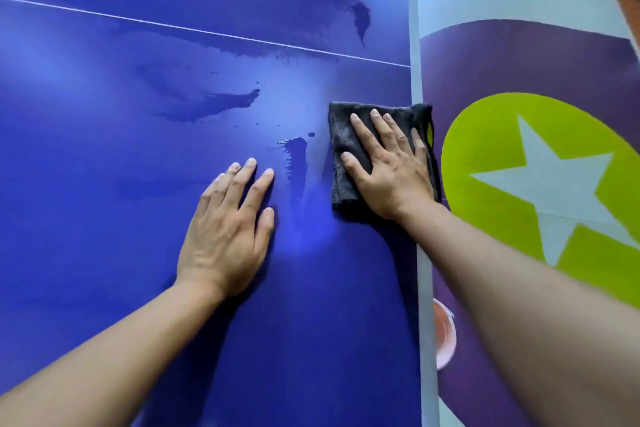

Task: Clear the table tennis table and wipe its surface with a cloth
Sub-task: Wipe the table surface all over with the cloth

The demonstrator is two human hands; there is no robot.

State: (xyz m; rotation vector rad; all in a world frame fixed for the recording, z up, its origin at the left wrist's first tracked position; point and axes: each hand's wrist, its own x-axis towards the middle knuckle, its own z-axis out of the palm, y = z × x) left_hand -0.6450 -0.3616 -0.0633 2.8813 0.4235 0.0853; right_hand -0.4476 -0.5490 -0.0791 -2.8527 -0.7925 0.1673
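Note:
The blue table tennis table (104, 253) fills the left and middle of the head view, with a thin white line running across it. A dark grey folded cloth (343, 135) lies flat near the table's right edge. My right hand (388, 166) presses on top of the cloth, palm down, fingers spread. My left hand (228, 222) rests flat on the bare table to the left of the cloth, holding nothing. Dark wet streaks (298, 159) mark the surface between the hands and further up.
The table's pale right edge (420, 270) runs top to bottom. Beyond it lies a purple floor with a lime-green circle and white star (547, 180). A pinkish round object (445, 333) sits on the floor by the table edge.

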